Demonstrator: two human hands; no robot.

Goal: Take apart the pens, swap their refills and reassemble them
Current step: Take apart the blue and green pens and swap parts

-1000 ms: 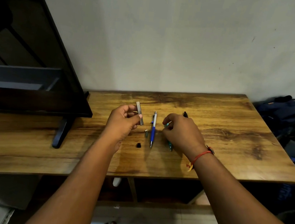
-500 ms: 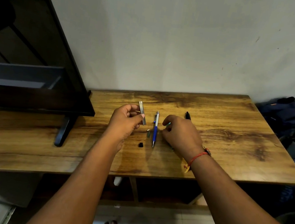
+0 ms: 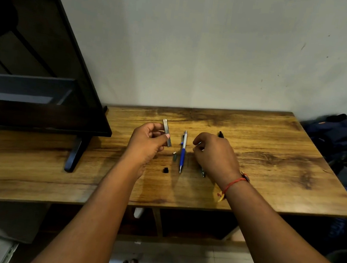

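Warm-grained wood makes up the tabletop (image 3: pixel 275 148), which spans the middle of the frame, its far edge against a pale wall and its near edge running across the lower middle, with both forearms crossing over that edge. The left hand (image 3: pixel 147 143), centre-left, is curled with thumb and fingers pinched on a grey pen barrel (image 3: pixel 167 132), held above the wood and tilted, its upper end leaning toward the wall. Just to its right a blue and silver pen (image 3: pixel 182 151) lies on the tabletop, pointing from the wall toward the near edge. Between that pen and the left hand sit a small grey piece (image 3: pixel 174 156) and, nearer the front edge, a small black piece (image 3: pixel 165 170). The right hand (image 3: pixel 215 156), centre-right, is bent over the wood with fingers curled down on something thin; what it grips is too hidden to name. A dark pen tip (image 3: pixel 221 134) shows beyond its knuckles and another pen's tip (image 3: pixel 203 173) shows beneath the wrist. A red thread (image 3: pixel 232 183) circles that wrist. The right stretch of the tabletop is bare to its edge; at the left a black monitor (image 3: pixel 44 71) stands on its foot (image 3: pixel 75 154), well apart from the hands. Bags (image 3: pixel 346 139) lie beyond the right edge.
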